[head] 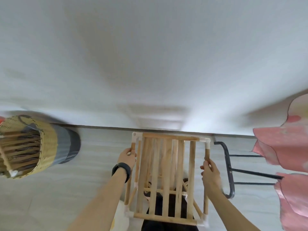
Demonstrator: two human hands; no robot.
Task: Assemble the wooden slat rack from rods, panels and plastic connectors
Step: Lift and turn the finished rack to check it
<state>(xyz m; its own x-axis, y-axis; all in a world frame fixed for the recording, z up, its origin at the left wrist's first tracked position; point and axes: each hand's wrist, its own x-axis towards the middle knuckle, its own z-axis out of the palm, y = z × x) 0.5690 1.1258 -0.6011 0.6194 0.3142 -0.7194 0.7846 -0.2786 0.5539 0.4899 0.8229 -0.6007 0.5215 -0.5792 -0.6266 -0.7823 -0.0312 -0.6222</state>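
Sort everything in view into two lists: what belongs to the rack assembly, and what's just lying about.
Belongs to the job: wooden slat rack; white plastic connectors at its corners; left hand and right hand, each gripping one side of it.

Just lying about: woven basket (contents too blurred to tell); black metal frame; pink cloth.

Left of the wooden rack (166,172), a broad stretch of bare floor (100,155) lies open as far as the woven basket (48,147), well apart. On the right the room is tight: a black metal frame (227,164) stands near the rack's right rod, with pink cloth (283,147) draped beyond it. The white wall (150,64) closes the far side, close behind the rack.
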